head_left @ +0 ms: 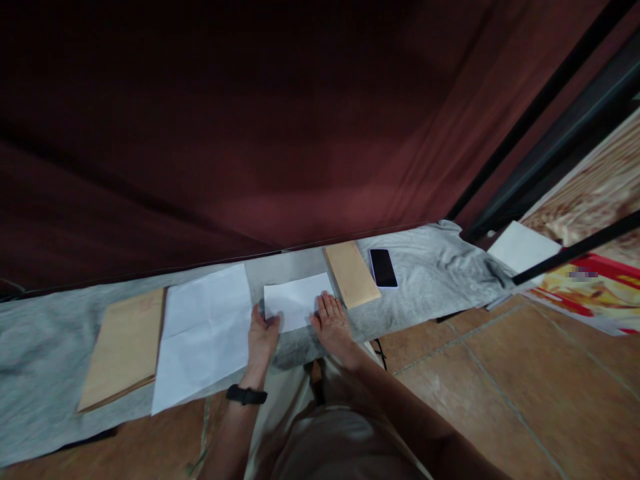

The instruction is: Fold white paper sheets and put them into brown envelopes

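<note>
A folded white sheet of paper point(295, 299) lies in front of me on a grey cloth. At its left edge is my left hand point(263, 339), a dark band on the wrist, with the thumb over the paper and the fingers closed at the edge. My right hand point(333, 325) rests flat on the paper's lower right part, fingers stretched out. To the left spreads a larger white sheet point(205, 333) with fold creases. Beyond it is a stack of brown envelopes point(125, 347). Right of the folded paper sits another brown envelope or stack of them point(353, 273).
A phone point(383, 268) with a dark screen lies right of the brown envelope. The grey cloth point(425, 267) covers a narrow surface along a dark red curtain point(300, 167). Dark poles point(545, 107) and a red and yellow printed box point(590, 293) stand at the right.
</note>
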The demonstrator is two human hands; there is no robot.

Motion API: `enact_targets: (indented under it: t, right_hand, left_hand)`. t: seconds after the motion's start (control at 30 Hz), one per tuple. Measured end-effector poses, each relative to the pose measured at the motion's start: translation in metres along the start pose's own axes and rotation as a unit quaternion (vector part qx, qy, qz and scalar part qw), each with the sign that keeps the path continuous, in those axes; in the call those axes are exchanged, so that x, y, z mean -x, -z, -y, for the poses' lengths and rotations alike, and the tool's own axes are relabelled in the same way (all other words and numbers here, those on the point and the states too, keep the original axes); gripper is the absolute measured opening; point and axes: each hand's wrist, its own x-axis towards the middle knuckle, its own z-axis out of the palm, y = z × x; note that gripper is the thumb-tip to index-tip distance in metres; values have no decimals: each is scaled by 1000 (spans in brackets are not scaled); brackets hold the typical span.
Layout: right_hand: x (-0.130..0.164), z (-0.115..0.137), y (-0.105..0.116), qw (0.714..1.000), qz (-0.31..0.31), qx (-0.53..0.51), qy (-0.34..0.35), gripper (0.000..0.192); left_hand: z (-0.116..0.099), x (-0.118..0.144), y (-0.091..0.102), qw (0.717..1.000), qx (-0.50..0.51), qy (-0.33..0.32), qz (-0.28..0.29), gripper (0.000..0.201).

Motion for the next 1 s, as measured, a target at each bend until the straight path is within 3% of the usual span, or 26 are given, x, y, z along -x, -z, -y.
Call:
enact_targets:
  t: [0.1, 0.2, 0.33, 0.43, 0.53, 0.63, 0.73, 0.83, 1.0]
  right_hand:
    - [2, 1, 10, 998, 21, -26, 60, 64]
    - [1, 8, 20, 989, 49, -74, 119, 70]
    - [-10, 23, 32, 974, 21, -224, 34, 51]
    - [-24, 33, 44, 910, -23, -410, -50, 43]
    - [-37, 43, 57, 808, -64, -568, -147, 40]
    - [-44, 51, 65, 703, -83, -670, -225, 43]
    - [-44, 54, 62, 633, -82, -729, -246, 46]
    - [-38, 51, 50, 610, -62, -743, -268, 43]
    - [-20, 38, 27, 627, 18, -709, -322, 29]
  left_hand:
    - [-11, 8, 1, 985, 155, 78, 14, 67]
    - [-29, 17, 3, 974, 215, 70, 15, 66]
    - [-56, 26, 7, 967, 249, 22, 46, 61]
    - [-64, 26, 7, 951, 302, 48, 55, 62]
    - [-55, 22, 4, 942, 299, 127, 83, 58]
    - [-39, 24, -4, 932, 282, 204, 106, 47]
    - [-28, 32, -14, 930, 271, 206, 141, 37]
    - [-24, 36, -20, 942, 264, 154, 140, 40]
    - [-12, 18, -11, 978, 185, 50, 78, 53]
